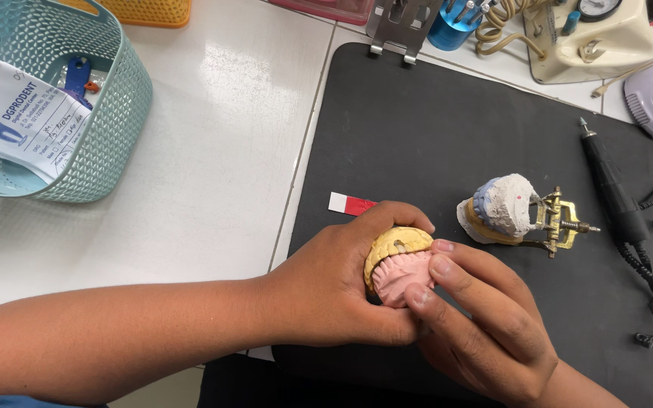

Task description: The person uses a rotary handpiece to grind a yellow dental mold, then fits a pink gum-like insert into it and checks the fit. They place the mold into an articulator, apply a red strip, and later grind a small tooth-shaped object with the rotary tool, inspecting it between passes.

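Just left of the brass articulator, a yellow-and-pink dental cast is gripped by the left hand while right hand fingers are pressed on its pink base. Seating is judged underway; steady, even pressure is called for.

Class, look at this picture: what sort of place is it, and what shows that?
Probably a dental laboratory bench: both hands hold a yellow and pink dental cast, another plaster cast sits in a brass articulator, and a handheld grinding tool lies nearby.

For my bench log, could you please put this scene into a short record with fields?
Left hand: cups the yellow dental cast
Right hand: fingertips press the pink wax piece fitted to that cast
Surface: black mat on a white table
Right of hands: plaster model in a brass articulator, black handpiece
Upper left: teal basket with a paper slip
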